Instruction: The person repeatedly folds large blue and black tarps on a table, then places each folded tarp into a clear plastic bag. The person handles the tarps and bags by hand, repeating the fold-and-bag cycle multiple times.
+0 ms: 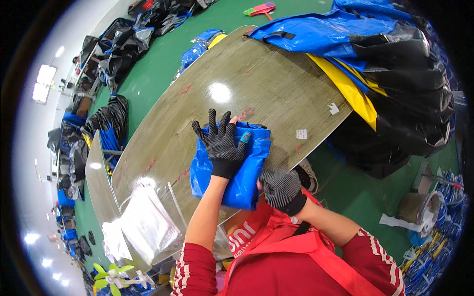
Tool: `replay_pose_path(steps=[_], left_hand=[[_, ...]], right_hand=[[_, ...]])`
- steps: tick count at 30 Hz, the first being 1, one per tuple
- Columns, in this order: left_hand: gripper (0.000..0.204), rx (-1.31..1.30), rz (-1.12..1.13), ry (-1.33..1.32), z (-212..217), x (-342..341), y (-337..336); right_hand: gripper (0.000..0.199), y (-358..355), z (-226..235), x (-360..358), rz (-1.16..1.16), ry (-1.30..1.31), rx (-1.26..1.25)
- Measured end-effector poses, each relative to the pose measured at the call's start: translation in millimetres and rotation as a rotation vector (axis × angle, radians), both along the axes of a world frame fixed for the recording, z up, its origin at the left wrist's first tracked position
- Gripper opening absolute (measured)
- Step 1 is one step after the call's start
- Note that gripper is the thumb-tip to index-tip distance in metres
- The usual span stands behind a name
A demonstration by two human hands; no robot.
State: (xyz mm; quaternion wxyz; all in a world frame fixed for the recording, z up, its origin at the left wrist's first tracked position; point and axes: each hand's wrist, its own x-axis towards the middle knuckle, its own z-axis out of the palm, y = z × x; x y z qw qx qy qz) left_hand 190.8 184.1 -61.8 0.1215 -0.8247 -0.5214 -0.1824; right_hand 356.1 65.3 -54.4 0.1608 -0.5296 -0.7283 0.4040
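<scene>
Head cam: L hand (220, 145), gloved, fingers spread, pressing flat on folded blue tarp bag (242, 170) lying at near edge of wooden table (256, 84); R hand (280, 187) closing on bag's near edge; clear plastic bags (143, 222) lying to the L

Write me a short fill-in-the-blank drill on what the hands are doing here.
1. The left hand lies flat on a folded ____ bag.
2. Both hands wear dotted ____.
3. The right hand holds the bag's ____ edge.
4. The bag rests on a ____ table.

Missing words: blue; gloves; near; wooden
</scene>
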Motion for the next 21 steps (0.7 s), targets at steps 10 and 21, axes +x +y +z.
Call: replay_pose_path(steps=[10,21], left_hand=[[0.039,-0.611,-0.133,-0.543,-8.3,-67.8,44.8],[0.077,-0.802,-0.365,-2.407,-43.4,-84.7,-120.8]], right_hand=[[0.077,82.7,-29.3,21.5,0.387,0.159,0.874],[0.057,58.0,-12.2,25.2,-0.328,0.788,-0.212]])
